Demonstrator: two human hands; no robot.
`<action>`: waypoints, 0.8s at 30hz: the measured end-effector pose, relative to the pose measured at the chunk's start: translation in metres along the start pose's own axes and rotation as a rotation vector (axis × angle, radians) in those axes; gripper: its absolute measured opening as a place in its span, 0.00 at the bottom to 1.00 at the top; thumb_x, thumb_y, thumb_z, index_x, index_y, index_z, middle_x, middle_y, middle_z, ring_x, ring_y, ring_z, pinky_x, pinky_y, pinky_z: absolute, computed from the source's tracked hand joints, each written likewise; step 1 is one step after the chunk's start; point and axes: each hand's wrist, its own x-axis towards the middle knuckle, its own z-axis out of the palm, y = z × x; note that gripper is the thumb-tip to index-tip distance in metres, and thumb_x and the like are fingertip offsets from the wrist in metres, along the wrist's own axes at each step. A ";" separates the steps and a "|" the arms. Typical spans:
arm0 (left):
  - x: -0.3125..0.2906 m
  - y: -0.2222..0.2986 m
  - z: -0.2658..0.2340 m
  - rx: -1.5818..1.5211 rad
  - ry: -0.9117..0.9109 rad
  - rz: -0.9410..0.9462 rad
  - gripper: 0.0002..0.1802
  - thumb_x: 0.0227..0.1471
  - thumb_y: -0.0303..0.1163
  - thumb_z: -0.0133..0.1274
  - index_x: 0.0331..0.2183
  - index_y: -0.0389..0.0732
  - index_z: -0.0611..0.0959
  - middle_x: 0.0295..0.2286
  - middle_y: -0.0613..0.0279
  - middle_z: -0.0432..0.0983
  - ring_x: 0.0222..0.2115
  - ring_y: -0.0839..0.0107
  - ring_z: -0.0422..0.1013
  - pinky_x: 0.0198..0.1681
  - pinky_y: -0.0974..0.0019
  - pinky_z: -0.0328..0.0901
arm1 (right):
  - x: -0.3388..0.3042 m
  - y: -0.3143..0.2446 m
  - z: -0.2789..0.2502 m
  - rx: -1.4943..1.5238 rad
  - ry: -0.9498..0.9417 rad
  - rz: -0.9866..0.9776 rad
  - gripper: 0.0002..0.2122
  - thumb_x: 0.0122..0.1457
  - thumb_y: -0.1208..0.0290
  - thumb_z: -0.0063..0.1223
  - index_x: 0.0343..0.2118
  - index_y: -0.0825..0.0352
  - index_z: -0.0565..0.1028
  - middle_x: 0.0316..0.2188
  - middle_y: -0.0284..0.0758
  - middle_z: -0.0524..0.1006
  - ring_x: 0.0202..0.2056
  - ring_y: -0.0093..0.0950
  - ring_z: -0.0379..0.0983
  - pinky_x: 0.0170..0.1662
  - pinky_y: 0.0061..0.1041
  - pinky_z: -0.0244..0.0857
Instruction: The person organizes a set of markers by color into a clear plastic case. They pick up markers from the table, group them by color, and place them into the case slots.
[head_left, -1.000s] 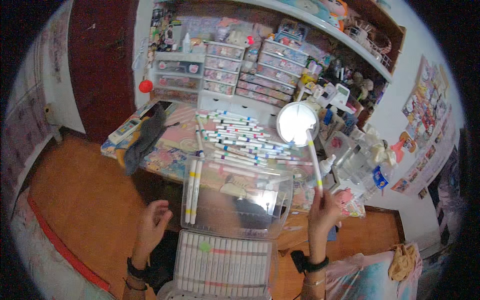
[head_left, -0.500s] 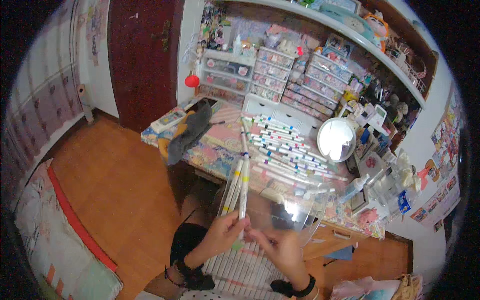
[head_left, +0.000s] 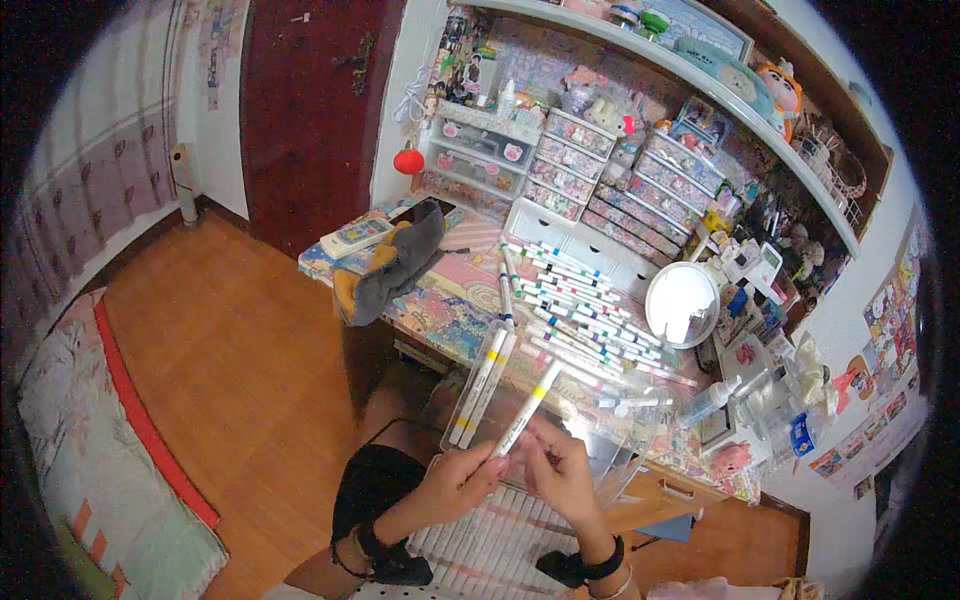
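Observation:
My left hand (head_left: 462, 488) is closed on the lower end of a white marker (head_left: 527, 408) with a yellow band, which tilts up to the right. Close against it is my right hand (head_left: 562, 472), its fingers bent together beside the marker; whether they grip anything is hidden. Beyond my hands, a clear plastic case (head_left: 447, 428) rests at the desk's front edge, with two yellow-banded markers (head_left: 484, 388) lying side by side in its left part. Many white markers with coloured bands (head_left: 580, 300) are spread over the desk.
A round lit mirror (head_left: 682, 305) stands right of the markers, near a clear bottle (head_left: 708, 403). On the desk's left lie a grey pouch (head_left: 395, 270) and a calculator-like device (head_left: 357, 237). Small drawer units (head_left: 568, 165) line the back. A striped white surface (head_left: 490, 540) lies below my hands.
The held marker has swung from nearly upright to leaning right, away from the two in the case. My hands stay close together. The whole view has shifted slightly.

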 end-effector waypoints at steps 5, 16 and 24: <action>-0.001 0.003 -0.006 0.089 0.056 -0.035 0.12 0.63 0.35 0.45 0.35 0.36 0.77 0.21 0.71 0.68 0.21 0.82 0.62 0.23 0.74 0.59 | 0.007 -0.007 -0.002 -0.165 0.377 -0.180 0.21 0.59 0.77 0.53 0.57 0.63 0.68 0.47 0.40 0.76 0.31 0.23 0.75 0.32 0.23 0.71; 0.002 0.020 -0.046 -0.036 0.113 -0.010 0.21 0.58 0.34 0.53 0.51 0.38 0.74 0.20 0.64 0.74 0.15 0.79 0.64 0.20 0.74 0.61 | 0.004 0.008 -0.002 -0.730 0.155 -0.392 0.14 0.52 0.73 0.59 0.42 0.65 0.77 0.36 0.35 0.79 0.32 0.31 0.75 0.33 0.28 0.72; 0.022 -0.031 -0.051 0.273 0.324 0.081 0.22 0.56 0.31 0.55 0.51 0.37 0.71 0.40 0.57 0.74 0.37 0.72 0.72 0.38 0.68 0.67 | 0.027 0.039 0.012 0.351 0.086 0.342 0.10 0.58 0.70 0.59 0.32 0.75 0.77 0.20 0.32 0.77 0.19 0.20 0.74 0.20 0.18 0.68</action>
